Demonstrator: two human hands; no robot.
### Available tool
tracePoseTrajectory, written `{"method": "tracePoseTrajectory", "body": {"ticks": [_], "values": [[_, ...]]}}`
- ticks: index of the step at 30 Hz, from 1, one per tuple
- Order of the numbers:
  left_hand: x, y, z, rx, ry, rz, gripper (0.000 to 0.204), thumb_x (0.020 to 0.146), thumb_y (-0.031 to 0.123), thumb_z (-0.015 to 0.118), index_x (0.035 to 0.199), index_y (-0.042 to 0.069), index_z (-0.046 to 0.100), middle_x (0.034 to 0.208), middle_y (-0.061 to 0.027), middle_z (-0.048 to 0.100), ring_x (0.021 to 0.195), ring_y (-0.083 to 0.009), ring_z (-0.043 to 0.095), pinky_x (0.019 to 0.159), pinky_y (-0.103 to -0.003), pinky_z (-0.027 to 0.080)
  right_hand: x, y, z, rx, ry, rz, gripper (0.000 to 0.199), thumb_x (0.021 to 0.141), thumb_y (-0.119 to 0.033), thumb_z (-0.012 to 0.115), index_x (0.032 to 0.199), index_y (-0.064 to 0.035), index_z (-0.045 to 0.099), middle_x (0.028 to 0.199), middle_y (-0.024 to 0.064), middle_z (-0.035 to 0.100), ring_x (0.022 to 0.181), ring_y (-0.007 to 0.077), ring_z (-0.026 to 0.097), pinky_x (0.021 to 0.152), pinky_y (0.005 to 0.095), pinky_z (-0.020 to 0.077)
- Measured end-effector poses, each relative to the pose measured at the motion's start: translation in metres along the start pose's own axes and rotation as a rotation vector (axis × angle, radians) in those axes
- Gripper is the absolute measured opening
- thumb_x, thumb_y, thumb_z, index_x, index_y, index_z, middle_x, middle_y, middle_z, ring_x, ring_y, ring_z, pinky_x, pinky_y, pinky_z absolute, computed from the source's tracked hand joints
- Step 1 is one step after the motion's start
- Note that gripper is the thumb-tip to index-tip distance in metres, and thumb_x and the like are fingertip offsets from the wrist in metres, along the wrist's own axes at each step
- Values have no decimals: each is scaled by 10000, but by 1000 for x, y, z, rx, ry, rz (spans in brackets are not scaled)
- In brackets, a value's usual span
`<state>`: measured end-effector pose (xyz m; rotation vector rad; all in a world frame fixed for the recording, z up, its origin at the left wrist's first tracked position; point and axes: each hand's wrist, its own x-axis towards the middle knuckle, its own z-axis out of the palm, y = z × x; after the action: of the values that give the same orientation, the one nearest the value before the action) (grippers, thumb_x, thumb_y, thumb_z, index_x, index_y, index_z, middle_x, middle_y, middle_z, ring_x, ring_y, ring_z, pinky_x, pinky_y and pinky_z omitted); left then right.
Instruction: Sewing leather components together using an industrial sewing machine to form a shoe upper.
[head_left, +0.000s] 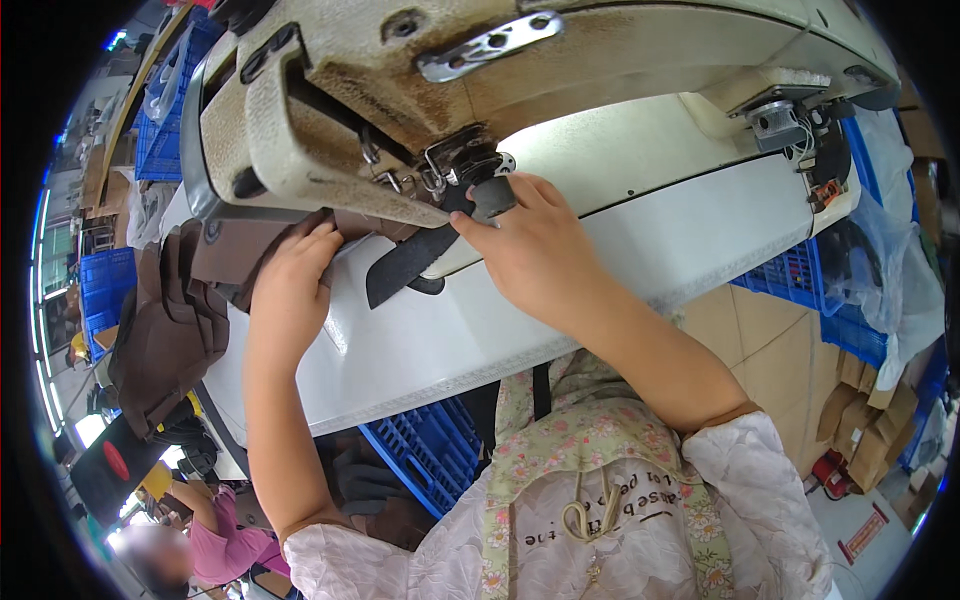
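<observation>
A beige industrial sewing machine (380,90) arches over a white table. My left hand (295,270), fingers curled, grips brown fabric (235,250) to the left of the needle area. Close by the metal presser foot area (435,175), my right hand (535,245) has its thumb and fingers drawn together at the upper end of a dark curved piece of material (405,268). A small dark grey patch (493,198) covers part of its fingers; whether it is a finger cover or cloth is unclear. The needle tip is hidden.
More brown pieces (170,340) hang over the table's left end. Below the white table edge (420,400) sits a blue crate (425,450). At right stand another blue crate (790,275) and cardboard boxes (865,420). A person in pink (235,535) is at lower left.
</observation>
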<state>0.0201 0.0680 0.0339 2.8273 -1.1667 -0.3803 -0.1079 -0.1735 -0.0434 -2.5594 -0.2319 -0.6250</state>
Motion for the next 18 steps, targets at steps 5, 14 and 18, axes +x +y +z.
{"method": "tracePoseTrajectory", "body": {"ticks": [5, 14, 18], "values": [[9, 17, -32, 58, -70, 84, 159, 842, 48, 543, 964, 13, 639, 879, -189, 650, 864, -402, 613, 787, -504, 481, 1, 3, 5, 9, 36, 7, 209, 787, -85, 646, 977, -57, 730, 1056, 99, 632, 1063, 264, 579, 1004, 424, 424], [73, 42, -66, 359, -451, 29, 359, 809, 246, 639, 1126, 79, 665, 1098, -174, 672, 1041, -367, 625, 902, -450, 489, 1, 5, 6, 12, 59, 2, 206, 745, -111, 669, 939, -73, 727, 1050, 84, 631, 1074, 249, 581, 995, 420, 423], [68, 38, -55, 445, -444, 164, 418, 790, 310, 674, 1158, 111, 659, 1165, -139, 667, 1090, -335, 623, 944, -446, 477, 1, 6, 5, -24, 32, 21, 212, 740, -110, 670, 942, -80, 727, 1081, 81, 635, 1091, 238, 580, 996, 424, 421]]}}
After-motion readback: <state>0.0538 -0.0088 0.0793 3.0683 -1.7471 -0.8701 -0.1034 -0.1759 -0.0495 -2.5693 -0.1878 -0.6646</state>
